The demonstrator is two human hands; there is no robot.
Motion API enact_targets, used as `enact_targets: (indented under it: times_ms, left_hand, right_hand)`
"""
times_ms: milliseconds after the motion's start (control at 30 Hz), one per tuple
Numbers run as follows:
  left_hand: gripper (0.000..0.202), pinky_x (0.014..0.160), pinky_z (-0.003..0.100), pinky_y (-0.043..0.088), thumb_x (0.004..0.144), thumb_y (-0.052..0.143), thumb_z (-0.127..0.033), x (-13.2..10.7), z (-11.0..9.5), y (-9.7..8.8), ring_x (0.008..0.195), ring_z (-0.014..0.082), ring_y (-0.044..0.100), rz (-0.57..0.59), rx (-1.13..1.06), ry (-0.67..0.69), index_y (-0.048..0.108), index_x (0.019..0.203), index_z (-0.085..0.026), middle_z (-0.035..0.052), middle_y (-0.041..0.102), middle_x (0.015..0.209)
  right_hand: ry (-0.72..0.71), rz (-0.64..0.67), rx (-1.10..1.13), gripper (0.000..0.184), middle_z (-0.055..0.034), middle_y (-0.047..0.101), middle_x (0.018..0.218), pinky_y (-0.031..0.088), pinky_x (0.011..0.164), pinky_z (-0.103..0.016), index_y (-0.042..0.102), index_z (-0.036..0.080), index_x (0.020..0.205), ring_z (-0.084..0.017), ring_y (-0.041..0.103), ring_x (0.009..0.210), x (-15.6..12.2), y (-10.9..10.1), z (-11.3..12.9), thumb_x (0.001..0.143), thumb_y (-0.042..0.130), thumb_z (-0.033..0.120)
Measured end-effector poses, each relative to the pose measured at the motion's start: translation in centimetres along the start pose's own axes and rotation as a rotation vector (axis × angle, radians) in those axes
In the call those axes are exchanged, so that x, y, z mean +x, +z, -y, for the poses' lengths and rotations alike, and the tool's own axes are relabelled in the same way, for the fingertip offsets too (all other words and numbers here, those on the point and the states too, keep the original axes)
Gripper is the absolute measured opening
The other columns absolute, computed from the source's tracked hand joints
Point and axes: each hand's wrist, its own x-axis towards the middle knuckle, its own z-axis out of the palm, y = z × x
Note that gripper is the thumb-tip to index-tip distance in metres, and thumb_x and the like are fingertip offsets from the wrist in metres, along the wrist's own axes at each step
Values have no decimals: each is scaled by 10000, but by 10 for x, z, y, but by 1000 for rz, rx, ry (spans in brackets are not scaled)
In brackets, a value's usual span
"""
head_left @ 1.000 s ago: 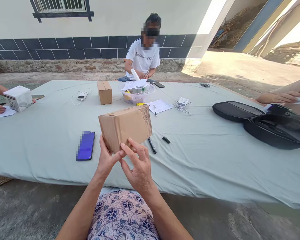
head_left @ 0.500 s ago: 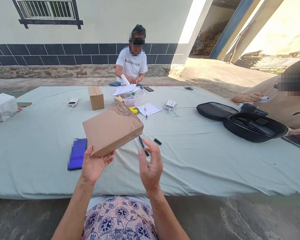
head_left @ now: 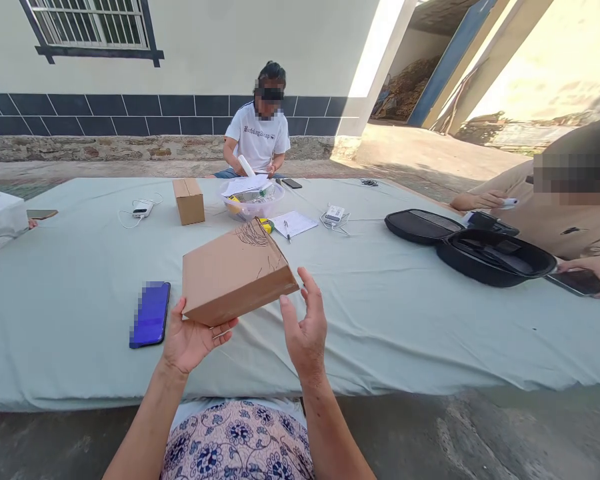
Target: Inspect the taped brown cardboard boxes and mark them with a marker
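Observation:
A flat brown cardboard box is held tilted above the table, with dark scribbled lines on its far right part. My left hand grips it by the near left corner, thumb on the side and fingers underneath. Close to the box's right corner is my right hand, open, thumb and fingers apart; whether a fingertip touches the cardboard I cannot tell. A phone with a blue screen lies to the left of my left hand. The black marker and its cap seen earlier do not show now.
Farther back on the cloth-covered table are a smaller carton, a plastic basin, a yellow tape measure, paper and white devices with cables. A black case lies open at right. Two people sit around the table.
The box has come nearer and to the right, its right corner now by my right hand. My right fingers have risen slightly. The marker and cap have gone out of sight.

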Motion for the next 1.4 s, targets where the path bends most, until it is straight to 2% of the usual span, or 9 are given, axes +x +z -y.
enact_targets:
  times_ms: [133, 333, 467, 600, 733, 933, 1200, 1300, 1400]
  left_hand:
    - [843, 874, 464, 564, 770, 682, -723, 1, 0, -5, 1173, 440, 702, 27, 13, 30, 525, 1397, -182, 200, 736, 1244]
    - [808, 893, 494, 573, 739, 779, -630, -4, -3, -9, 1097, 391, 728, 18, 98, 238, 574, 1424, -253, 117, 770, 1185]
    - [805, 881, 509, 591, 749, 788, -582, -7, -3, -11, 1076, 342, 714, 5, 171, 367, 550, 1473, -321, 89, 740, 1266]
    - [824, 1009, 531, 545, 733, 794, -579, -7, -4, -16, 1259, 374, 634, 21, 298, 407, 558, 1470, -297, 116, 708, 1340]
    - [849, 1134, 502, 458, 688, 850, -470, -13, -11, -18, 1424, 396, 508, 66, 462, 405, 567, 1469, -296, 113, 653, 1432]
    - [896, 1127, 507, 444, 680, 852, -413, -23, -21, -7, 1443, 413, 459, 52, 615, 415, 524, 1510, -339, 101, 590, 1494]
    - [471, 1138, 570, 422, 683, 865, -329, -10, -15, -14, 1262, 378, 585, -210, 610, 489, 744, 1129, -240, 108, 746, 1122]
    - [491, 1161, 576, 413, 668, 894, -401, -7, -14, -14, 1292, 390, 586, -277, 622, 515, 771, 1111, -229, 123, 761, 1128]
    - [585, 1185, 565, 405, 616, 935, -461, -5, -12, -10, 1397, 404, 523, -318, 630, 572, 773, 1134, -239, 117, 753, 1225]
  right_hand:
    - [-100, 16, 32, 487, -140, 575, 1509, 465, 1178, -525, 497, 252, 1482, -287, 526, 1440, -2, 0, 2, 1003, 579, 285]
    - [-32, -35, 263, 310, -148, 636, 1349, 503, 1100, -508, 565, 223, 1278, -279, 606, 1313, -7, 2, -6, 1018, 549, 391]
    - [62, -80, 294, 215, -121, 685, 1237, 565, 965, -432, 601, 228, 1121, -248, 677, 1160, -7, 5, -10, 1017, 547, 408]
    - [220, -157, 348, 263, -106, 684, 1232, 533, 990, -472, 616, 223, 1087, -260, 667, 1160, -9, 11, -19, 975, 556, 454]
    - [412, -187, 444, 290, -63, 686, 1160, 510, 966, -452, 636, 228, 1104, -243, 655, 1109, -9, 16, -32, 910, 580, 435]
    - [445, -175, 488, 274, -57, 710, 1048, 521, 864, -408, 656, 215, 1062, -227, 661, 994, -6, 16, -36, 853, 593, 381]
    - [332, -110, 441, 179, -81, 732, 1152, 537, 911, -411, 648, 227, 1024, -249, 679, 1125, -14, 23, -41, 868, 580, 283]
    - [389, -55, 475, 154, -68, 746, 1091, 527, 954, -417, 669, 221, 967, -257, 676, 1131, -14, 23, -43, 845, 637, 309]
    - [435, -6, 469, 244, -63, 757, 1049, 520, 980, -431, 700, 217, 959, -270, 673, 1113, -12, 19, -44, 861, 669, 438]
